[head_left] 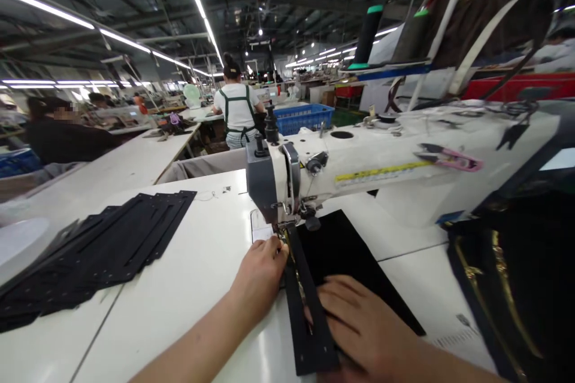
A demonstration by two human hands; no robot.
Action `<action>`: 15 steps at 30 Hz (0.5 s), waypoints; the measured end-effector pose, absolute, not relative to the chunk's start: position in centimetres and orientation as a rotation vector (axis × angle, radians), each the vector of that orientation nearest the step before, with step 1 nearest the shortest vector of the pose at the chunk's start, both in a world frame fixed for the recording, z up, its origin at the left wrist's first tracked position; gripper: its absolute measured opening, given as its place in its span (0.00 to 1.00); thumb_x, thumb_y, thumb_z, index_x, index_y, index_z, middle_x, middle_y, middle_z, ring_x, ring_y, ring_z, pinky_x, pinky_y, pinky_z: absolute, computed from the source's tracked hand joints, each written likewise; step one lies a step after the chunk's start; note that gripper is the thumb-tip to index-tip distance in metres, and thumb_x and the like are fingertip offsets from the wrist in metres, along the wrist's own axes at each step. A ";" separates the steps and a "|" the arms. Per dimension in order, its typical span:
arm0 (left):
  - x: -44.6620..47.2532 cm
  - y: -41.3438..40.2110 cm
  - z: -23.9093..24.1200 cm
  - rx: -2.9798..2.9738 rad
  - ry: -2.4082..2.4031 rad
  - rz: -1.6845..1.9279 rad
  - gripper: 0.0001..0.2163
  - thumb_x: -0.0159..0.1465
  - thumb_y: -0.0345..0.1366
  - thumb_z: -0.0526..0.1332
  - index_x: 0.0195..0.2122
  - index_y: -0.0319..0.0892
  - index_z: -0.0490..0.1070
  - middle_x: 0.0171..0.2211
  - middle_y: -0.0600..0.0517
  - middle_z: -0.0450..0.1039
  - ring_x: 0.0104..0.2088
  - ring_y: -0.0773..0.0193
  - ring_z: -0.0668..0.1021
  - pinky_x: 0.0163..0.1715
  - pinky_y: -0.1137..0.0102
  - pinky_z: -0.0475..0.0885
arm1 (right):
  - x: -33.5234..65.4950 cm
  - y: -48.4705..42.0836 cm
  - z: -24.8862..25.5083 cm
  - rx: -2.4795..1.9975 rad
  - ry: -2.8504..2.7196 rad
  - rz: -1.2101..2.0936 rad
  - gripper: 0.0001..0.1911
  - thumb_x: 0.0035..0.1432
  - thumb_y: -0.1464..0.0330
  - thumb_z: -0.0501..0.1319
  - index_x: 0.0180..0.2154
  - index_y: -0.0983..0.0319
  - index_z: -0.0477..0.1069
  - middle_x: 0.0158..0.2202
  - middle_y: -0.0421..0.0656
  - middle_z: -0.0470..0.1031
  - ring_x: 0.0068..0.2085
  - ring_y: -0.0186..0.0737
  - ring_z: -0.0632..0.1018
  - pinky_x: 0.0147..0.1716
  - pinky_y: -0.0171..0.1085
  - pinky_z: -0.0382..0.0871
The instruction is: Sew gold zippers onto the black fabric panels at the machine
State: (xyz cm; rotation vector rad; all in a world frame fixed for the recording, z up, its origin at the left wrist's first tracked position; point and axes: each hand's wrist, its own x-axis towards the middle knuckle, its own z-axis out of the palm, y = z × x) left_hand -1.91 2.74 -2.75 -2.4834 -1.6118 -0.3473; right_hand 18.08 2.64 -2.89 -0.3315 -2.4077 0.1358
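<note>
A black slotted panel (324,344) lies lengthwise under the sewing machine's needle area (287,224), with a gold zipper (300,284) showing in its slot. My left hand (265,266) is closed at the panel's left edge, thumb and fingers pinched on the zipper close to the presser foot. Lower down, my right hand (359,320) grips the panel's right side, its fingers bent over a wider black fabric piece (341,245). What looks like a fingertip shows through the slot. The right thumb is mostly hidden.
Slotted black panels (135,233) lie overlapped on the left of the white table (202,275). Black pieces with gold zippers (498,275) hang at right. Pink-handled snips (458,158) rest on the machine arm. Beyond are a blue crate (305,118) and a co-worker (236,105).
</note>
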 end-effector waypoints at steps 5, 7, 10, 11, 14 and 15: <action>-1.9 2.2 -2.3 -2.458 -1.597 -0.386 0.12 0.56 0.23 0.56 0.41 0.37 0.68 0.39 0.45 0.70 0.38 0.58 0.74 0.39 0.63 0.72 | 17.6 -0.2 -4.4 -0.293 -2.255 -0.114 0.13 0.58 0.77 0.49 0.35 0.67 0.73 0.33 0.49 0.76 0.37 0.43 0.74 0.39 0.38 0.72; -1.8 1.5 -2.3 -2.453 -1.579 -0.408 0.13 0.56 0.23 0.56 0.43 0.38 0.68 0.41 0.45 0.71 0.40 0.58 0.74 0.40 0.64 0.72 | 17.5 -0.4 -4.5 -0.280 -2.228 -0.161 0.17 0.56 0.80 0.46 0.33 0.68 0.73 0.32 0.49 0.76 0.37 0.44 0.75 0.39 0.38 0.72; -1.6 0.2 -2.5 -2.437 -1.553 -0.443 0.13 0.57 0.22 0.56 0.43 0.37 0.69 0.44 0.44 0.71 0.42 0.58 0.75 0.41 0.63 0.72 | 17.5 -0.6 -4.0 -0.218 -2.276 -0.212 0.18 0.53 0.82 0.46 0.30 0.69 0.73 0.30 0.50 0.76 0.37 0.46 0.75 0.38 0.39 0.73; -1.5 -0.3 -2.6 -2.429 -1.549 -0.458 0.12 0.57 0.22 0.56 0.42 0.37 0.69 0.45 0.44 0.72 0.42 0.58 0.75 0.41 0.63 0.72 | 17.5 -0.7 -3.9 -0.207 -2.295 -0.213 0.18 0.52 0.82 0.46 0.29 0.69 0.73 0.30 0.51 0.76 0.36 0.46 0.76 0.38 0.39 0.73; -1.2 -1.0 -2.7 -2.411 -1.540 -0.512 0.11 0.57 0.22 0.57 0.40 0.36 0.71 0.44 0.43 0.72 0.41 0.58 0.76 0.40 0.63 0.73 | 17.5 -0.7 -3.9 -0.214 -2.272 -0.207 0.17 0.53 0.82 0.46 0.28 0.68 0.73 0.30 0.50 0.76 0.35 0.45 0.76 0.36 0.38 0.74; -1.1 -1.0 -2.6 -2.411 -1.537 -0.527 0.11 0.57 0.22 0.57 0.40 0.37 0.71 0.43 0.44 0.73 0.40 0.58 0.76 0.40 0.63 0.73 | 17.4 -0.6 -4.0 -0.221 -2.246 -0.197 0.17 0.53 0.82 0.46 0.29 0.68 0.73 0.30 0.50 0.76 0.35 0.44 0.76 0.36 0.37 0.74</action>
